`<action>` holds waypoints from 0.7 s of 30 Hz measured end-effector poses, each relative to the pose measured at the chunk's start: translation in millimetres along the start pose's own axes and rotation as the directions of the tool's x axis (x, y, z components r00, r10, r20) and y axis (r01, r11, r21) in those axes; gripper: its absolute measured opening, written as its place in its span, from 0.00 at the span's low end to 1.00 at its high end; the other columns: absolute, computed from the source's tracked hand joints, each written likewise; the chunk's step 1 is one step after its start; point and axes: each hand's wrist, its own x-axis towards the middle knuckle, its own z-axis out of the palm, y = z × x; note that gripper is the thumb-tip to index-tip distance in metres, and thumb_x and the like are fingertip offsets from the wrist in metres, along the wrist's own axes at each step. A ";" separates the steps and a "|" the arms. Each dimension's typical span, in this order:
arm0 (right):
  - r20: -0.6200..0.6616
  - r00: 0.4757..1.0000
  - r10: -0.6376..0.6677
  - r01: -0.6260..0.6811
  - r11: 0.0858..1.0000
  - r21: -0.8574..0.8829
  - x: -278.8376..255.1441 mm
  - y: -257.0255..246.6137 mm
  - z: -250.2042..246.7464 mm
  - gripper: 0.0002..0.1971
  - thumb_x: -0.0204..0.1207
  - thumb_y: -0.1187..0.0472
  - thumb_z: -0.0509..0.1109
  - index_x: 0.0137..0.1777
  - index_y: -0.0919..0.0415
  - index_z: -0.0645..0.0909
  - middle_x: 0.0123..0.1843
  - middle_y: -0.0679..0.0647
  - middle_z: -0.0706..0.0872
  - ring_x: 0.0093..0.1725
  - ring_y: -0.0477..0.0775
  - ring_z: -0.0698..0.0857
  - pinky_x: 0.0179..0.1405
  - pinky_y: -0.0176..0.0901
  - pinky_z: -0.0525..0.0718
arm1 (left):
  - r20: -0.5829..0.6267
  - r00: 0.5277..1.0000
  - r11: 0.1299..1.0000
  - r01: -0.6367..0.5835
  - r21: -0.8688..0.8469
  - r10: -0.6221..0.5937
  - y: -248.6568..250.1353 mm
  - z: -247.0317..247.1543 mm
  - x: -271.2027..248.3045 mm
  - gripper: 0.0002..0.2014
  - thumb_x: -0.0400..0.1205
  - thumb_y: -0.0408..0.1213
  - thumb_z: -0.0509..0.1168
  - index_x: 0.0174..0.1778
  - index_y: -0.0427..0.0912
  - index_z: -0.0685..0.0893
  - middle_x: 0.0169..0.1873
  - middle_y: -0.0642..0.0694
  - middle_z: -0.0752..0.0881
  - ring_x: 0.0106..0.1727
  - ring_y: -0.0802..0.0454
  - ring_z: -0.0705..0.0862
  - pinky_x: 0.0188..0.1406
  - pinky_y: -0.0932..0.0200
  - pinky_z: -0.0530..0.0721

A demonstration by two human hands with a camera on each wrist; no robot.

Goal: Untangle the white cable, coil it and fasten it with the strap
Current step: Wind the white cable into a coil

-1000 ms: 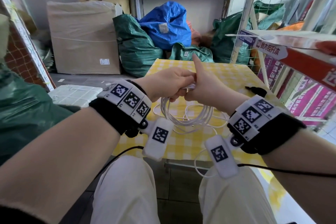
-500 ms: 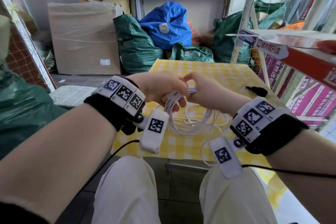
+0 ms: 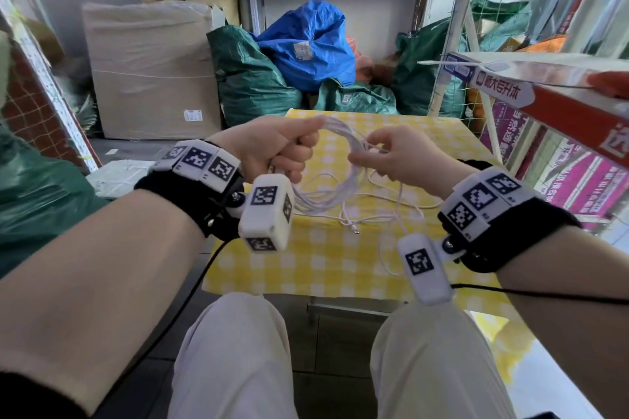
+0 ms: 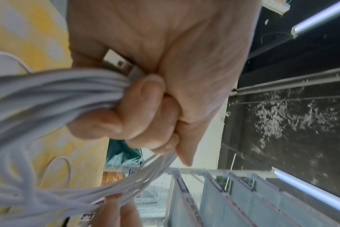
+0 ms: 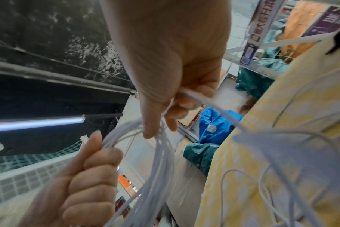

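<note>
The white cable [image 3: 350,150] is gathered into several loops above the yellow checked table [image 3: 306,269]. My left hand [image 3: 289,153] grips the bundle in a fist; the left wrist view shows the cable [image 4: 49,95] and a plug [image 4: 118,61] inside that fist [image 4: 145,107]. My right hand [image 3: 367,155] is just to the right and pinches a strand between thumb and finger, as the right wrist view shows [image 5: 175,99]. Loose cable [image 3: 381,207] trails on the table, its small connector [image 3: 355,231] lying free. The black strap [image 5: 338,40] lies on the table beyond my right wrist.
A red and white box [image 3: 561,92] juts over the table's right side beside a wire rack [image 3: 503,10]. Green [image 3: 252,78] and blue [image 3: 306,41] sacks and a wrapped carton [image 3: 149,68] stand behind the table. My knees sit below its near edge.
My hands have drawn apart. The left fist has turned and keeps the loops, while the right hand has slid to the right along a strand. The bundle now spans between them.
</note>
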 end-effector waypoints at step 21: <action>-0.295 0.891 0.345 -0.257 0.919 0.299 9.9 39.1 0.5 0.03 0.79 0.63 0.68 0.46 0.60 0.84 0.37 0.51 0.82 0.32 0.50 0.83 0.35 0.43 0.87 | -0.457 0.889 0.762 -0.271 -0.589 -0.037 -21.3 -61.6 3.9 0.23 0.87 0.52 0.50 0.26 0.47 0.64 0.14 0.53 0.62 0.14 0.56 0.61 0.30 0.63 0.69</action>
